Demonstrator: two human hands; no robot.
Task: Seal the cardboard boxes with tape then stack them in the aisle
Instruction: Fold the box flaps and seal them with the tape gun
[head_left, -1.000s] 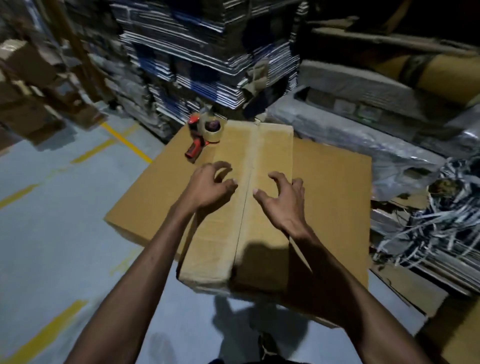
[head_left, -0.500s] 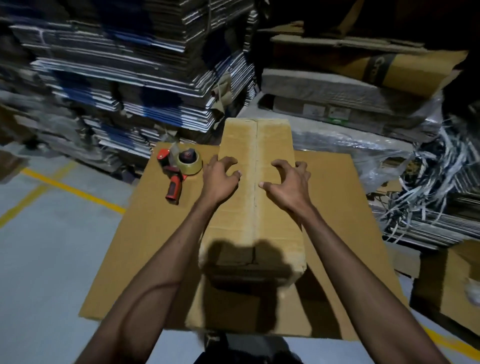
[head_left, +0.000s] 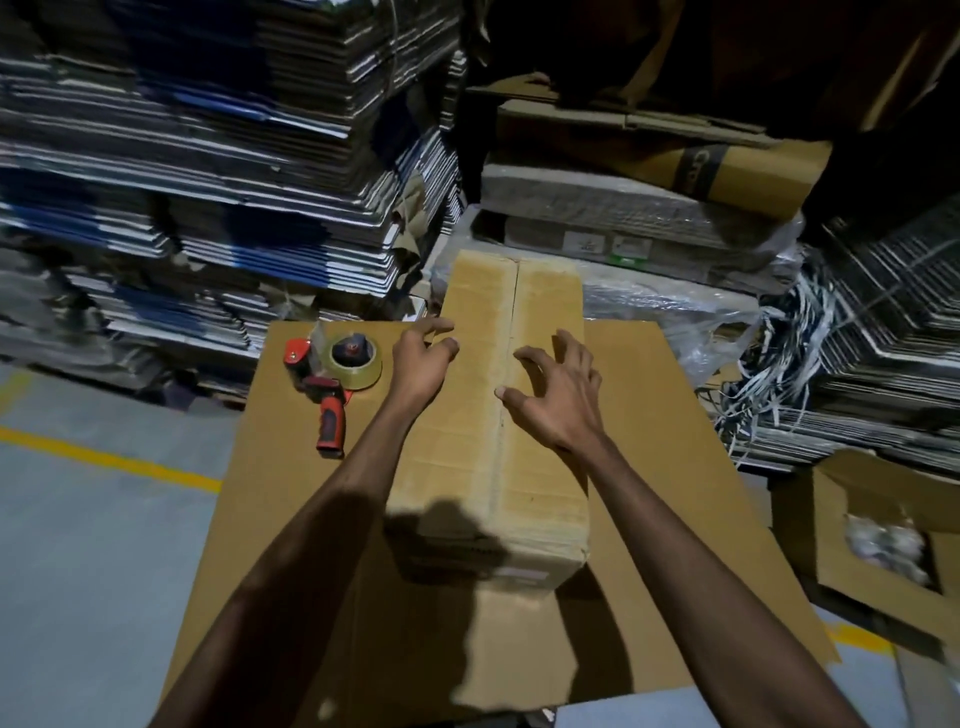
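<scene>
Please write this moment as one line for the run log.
box: long, on flat cardboard sheet | left hand: at box's left edge | right hand: fingers spread above box | tape dispenser: lying on sheet, untouched

A single wide-angle view, worn at head height, looks forward and steeply down; it sits close over the long cardboard box (head_left: 498, 415), with both forearms entering from the bottom edge and the hands, left hand (head_left: 421, 364) and right hand (head_left: 556, 400), near the frame's centre; the far stacks of flattened cartons (head_left: 208, 182) fill the top, bowed by the lens; grey floor (head_left: 93, 545) shows at the left; no second view shares the scene.
</scene>
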